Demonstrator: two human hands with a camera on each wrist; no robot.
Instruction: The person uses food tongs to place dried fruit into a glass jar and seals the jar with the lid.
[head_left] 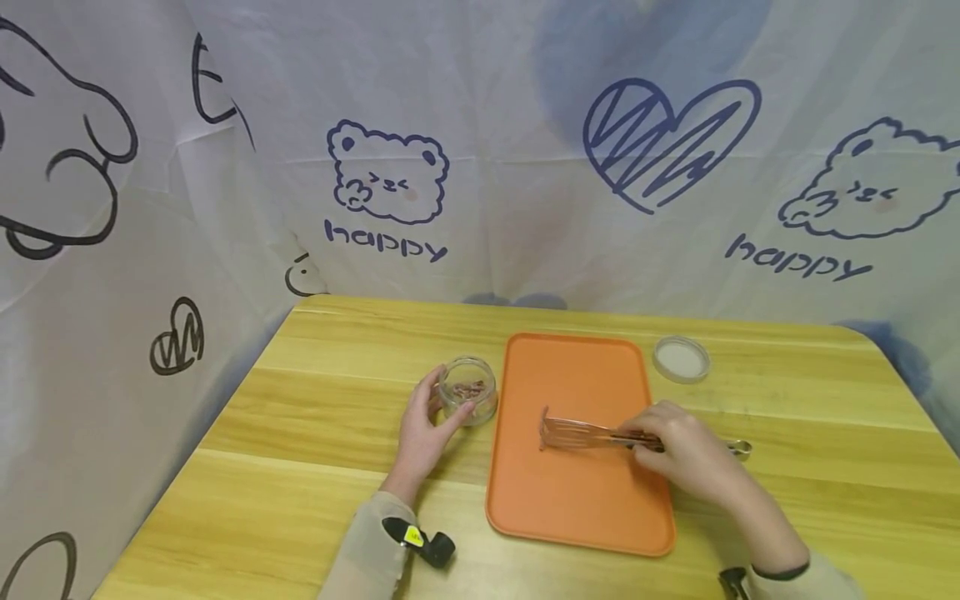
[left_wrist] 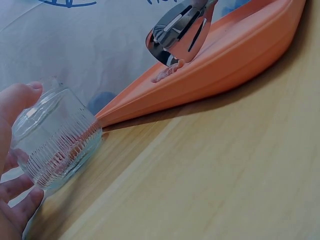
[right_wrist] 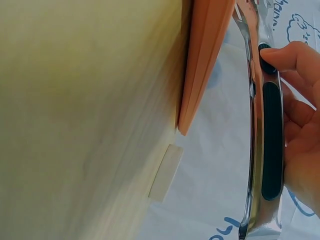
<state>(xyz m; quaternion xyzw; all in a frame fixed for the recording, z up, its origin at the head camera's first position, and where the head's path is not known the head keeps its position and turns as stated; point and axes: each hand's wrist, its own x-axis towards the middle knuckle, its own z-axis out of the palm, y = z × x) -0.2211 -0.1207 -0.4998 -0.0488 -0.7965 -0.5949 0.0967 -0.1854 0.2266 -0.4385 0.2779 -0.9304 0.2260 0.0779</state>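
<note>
My left hand (head_left: 422, 433) holds a small ribbed glass jar (left_wrist: 65, 135) from its near left side, thumb by the rim and fingers around the wall. Brownish-pink bits (head_left: 469, 389) lie in the bottom of the jar. With my right hand (head_left: 693, 454) I grip metal tongs (head_left: 581, 433) by their dark-padded handle (right_wrist: 271, 140). The slotted heads of the tongs are low over an orange tray (head_left: 577, 508), pointing left. A small pinkish strip (left_wrist: 168, 71) is right at their tips, on the tray in the left wrist view; I cannot tell whether the tongs pinch it.
Beyond the tray's far right corner lies a round, pale lid (head_left: 681, 359). All of this is on a wood-grain table (head_left: 315, 467). White cloth (head_left: 517, 233) with printed drawings hangs behind the table and along its left side.
</note>
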